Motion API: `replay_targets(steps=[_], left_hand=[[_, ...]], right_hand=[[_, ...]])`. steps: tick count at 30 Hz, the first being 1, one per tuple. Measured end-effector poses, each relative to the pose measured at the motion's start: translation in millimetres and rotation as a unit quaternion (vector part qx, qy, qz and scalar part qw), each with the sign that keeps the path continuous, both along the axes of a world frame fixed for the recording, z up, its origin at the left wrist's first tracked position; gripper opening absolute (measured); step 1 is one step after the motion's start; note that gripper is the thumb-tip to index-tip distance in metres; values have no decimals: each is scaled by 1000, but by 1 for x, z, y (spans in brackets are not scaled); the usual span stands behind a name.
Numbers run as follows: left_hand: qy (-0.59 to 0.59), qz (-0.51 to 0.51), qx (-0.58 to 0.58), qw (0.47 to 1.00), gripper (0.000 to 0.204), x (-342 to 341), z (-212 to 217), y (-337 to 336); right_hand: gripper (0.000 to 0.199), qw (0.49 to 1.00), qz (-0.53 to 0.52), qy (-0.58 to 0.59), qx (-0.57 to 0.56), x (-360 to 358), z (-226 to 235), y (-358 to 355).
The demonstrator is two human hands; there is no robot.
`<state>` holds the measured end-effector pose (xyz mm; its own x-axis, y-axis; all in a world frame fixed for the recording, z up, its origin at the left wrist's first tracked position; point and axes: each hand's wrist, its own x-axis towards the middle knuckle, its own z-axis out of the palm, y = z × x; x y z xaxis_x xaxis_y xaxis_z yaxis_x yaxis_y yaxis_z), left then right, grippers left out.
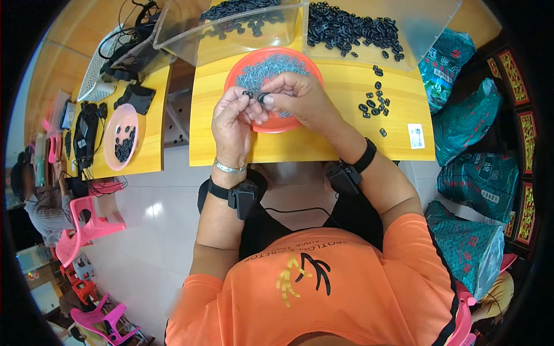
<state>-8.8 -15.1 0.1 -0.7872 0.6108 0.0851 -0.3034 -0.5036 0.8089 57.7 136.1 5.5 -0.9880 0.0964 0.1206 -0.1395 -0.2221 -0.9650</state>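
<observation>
My left hand point(234, 115) pinches a small black oval plastic part point(247, 94) between thumb and fingers. Close beside it, my right hand point(303, 99) grips another small black part point(262, 98); whether the two pieces touch is hard to tell. Both hands are raised over the near half of a red bowl point(277, 128), hiding some of it. Many small silvery screws point(265, 68) fill that bowl. To the right, several loose black parts point(378, 104) lie scattered on the yellow table point(346, 144).
Two clear bins point(231, 52) with black parts point(352, 32) stand at the back. On a side table at left are a pink bowl point(109, 141) and a white basket point(95, 81). Green sacks point(467, 124) line the right. A person point(46, 207) sits far left near a pink chair point(86, 228).
</observation>
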Motion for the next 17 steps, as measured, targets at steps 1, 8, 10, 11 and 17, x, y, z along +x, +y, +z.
replay_targets(steps=[1, 8, 10, 11, 17], left_hand=[[0, 0, 0, 1000, 11, 0, 0, 0], [17, 18, -62, 998, 12, 5, 5, 2], [32, 31, -90, 995, 12, 8, 5, 3], [52, 40, -140, 988, 12, 10, 7, 4], [81, 38, -222, 971, 11, 14, 5, 8]], right_hand=[[16, 1000, 0, 0, 0, -1, -2, 2], [11, 997, 9, -79, -7, -2, -1, 14], [11, 994, 3, -104, -32, -2, 0, 16], [12, 991, -4, -109, -72, -2, 0, 18], [15, 992, -31, -95, -75, -1, 1, 20]])
